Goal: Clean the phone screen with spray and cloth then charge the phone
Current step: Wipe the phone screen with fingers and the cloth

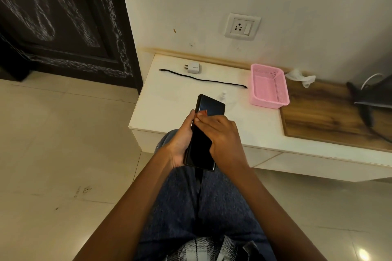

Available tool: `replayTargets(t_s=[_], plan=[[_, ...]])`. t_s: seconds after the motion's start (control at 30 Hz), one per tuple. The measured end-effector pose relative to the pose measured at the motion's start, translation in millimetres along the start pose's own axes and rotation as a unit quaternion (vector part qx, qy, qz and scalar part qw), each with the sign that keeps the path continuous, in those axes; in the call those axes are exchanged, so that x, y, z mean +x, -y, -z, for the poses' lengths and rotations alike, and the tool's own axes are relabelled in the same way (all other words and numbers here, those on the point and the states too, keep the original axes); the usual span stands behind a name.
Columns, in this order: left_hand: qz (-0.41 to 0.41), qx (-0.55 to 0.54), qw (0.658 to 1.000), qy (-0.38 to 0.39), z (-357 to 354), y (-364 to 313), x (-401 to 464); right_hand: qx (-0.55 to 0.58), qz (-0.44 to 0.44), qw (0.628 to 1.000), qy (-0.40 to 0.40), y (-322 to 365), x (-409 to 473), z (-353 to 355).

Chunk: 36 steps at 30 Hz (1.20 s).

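My left hand [180,142] grips a black phone [201,146] from its left edge, screen up, over my lap in front of the white table. My right hand [220,133] lies over the middle of the screen with its fingers pressed down. A small pinkish piece of cloth [202,113] peeks out under its fingertips. A small clear spray bottle [223,94] stands on the table just beyond the phone. Farther back lie a black charging cable [203,79] and a white charger plug [194,68]. A wall socket [241,26] sits above the table.
A pink mesh basket [269,89] stands at the table's right, with a crumpled white tissue [300,76] behind it on a wooden surface [328,116]. A dark stand [364,104] is at the far right, and a dark door [63,17] at the left. Tiled floor surrounds my knees.
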<state>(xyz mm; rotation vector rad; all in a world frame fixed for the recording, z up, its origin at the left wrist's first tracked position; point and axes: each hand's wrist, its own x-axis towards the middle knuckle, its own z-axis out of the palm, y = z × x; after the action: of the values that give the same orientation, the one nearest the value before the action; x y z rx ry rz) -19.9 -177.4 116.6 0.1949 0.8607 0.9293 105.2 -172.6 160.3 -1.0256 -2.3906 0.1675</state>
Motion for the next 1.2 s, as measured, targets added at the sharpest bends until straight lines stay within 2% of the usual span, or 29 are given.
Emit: replayTargets(t_s=[0.27,0.53,0.77,1.03,1.2], plan=[[-0.010,0.009,1.000,0.005,-8,-4,0,-0.023,-0.028,0.999,-0.024,-10,18,4],[-0.020,-0.025,0.999,0.005,2,-1,2,-0.022,0.035,0.999,-0.010,0,-8,-5],[0.001,-0.021,0.998,0.052,-6,2,0,-0.052,-0.025,0.998,-0.018,-16,14,7],[-0.011,-0.039,0.999,0.036,4,3,1,-0.038,0.046,0.998,-0.006,0,-5,-3],[0.005,-0.032,0.998,0.062,-2,2,0,-0.047,-0.012,0.999,-0.015,-17,11,3]])
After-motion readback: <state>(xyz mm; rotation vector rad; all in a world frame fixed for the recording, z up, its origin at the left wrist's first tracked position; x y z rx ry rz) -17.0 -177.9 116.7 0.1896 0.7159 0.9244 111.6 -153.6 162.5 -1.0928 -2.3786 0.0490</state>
